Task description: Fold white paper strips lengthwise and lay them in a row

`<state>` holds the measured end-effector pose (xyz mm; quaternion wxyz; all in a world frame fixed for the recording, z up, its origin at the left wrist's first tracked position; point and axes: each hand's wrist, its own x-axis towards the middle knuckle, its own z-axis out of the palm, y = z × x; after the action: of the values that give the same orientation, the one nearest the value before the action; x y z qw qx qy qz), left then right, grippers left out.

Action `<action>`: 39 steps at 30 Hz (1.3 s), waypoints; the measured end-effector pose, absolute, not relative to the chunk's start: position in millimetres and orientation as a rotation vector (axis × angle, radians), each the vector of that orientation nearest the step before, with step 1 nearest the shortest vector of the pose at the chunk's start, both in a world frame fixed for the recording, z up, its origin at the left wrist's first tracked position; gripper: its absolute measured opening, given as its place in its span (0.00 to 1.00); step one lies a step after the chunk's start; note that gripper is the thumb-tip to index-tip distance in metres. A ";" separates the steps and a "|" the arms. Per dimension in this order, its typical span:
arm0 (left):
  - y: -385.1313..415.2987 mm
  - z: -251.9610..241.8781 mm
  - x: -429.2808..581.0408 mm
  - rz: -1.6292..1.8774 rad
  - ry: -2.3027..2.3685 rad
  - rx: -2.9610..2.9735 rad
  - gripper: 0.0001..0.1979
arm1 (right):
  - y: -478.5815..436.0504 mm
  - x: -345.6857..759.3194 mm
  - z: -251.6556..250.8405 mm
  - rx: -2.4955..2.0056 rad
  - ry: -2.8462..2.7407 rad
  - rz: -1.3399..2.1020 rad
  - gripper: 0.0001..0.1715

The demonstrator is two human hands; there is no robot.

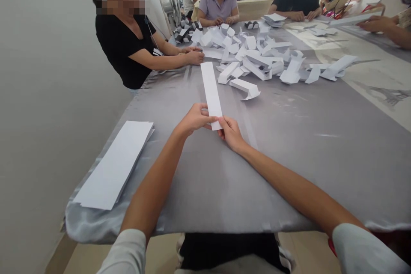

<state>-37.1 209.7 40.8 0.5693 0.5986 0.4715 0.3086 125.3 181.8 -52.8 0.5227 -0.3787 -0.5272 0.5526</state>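
A long, narrow white paper strip (pixel 211 87) points away from me over the grey tablecloth, its near end between my hands. My left hand (pixel 196 120) pinches it from the left, thumb on top and fingers partly behind it. From the right, my right hand (pixel 231 132) grips the near corner, its thumb close to the left thumb. Left of my left forearm lies a stack of flat white paper sheets (pixel 115 165). Past the strip's far end, folded white paper pieces (pixel 244 87) lie scattered, part of a large loose heap (pixel 253 55).
The grey-covered table (pixel 305 158) ends close in front of me. A person in black (pixel 125 47) works at the left edge; others sit across the far side and at right. Dark folded pieces (pixel 184 32) lie behind the heap. A wall (pixel 41 94) runs along the left.
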 end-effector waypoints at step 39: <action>213.1 38.8 -29.7 1.125 1.248 1.321 0.18 | 180.0 127.5 -44.6 -0.909 -1.299 1.389 0.34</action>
<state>-29.7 213.1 38.8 0.4812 0.5419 0.5117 0.4615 127.5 180.0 -44.6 0.4941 -0.3751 -0.5357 0.5728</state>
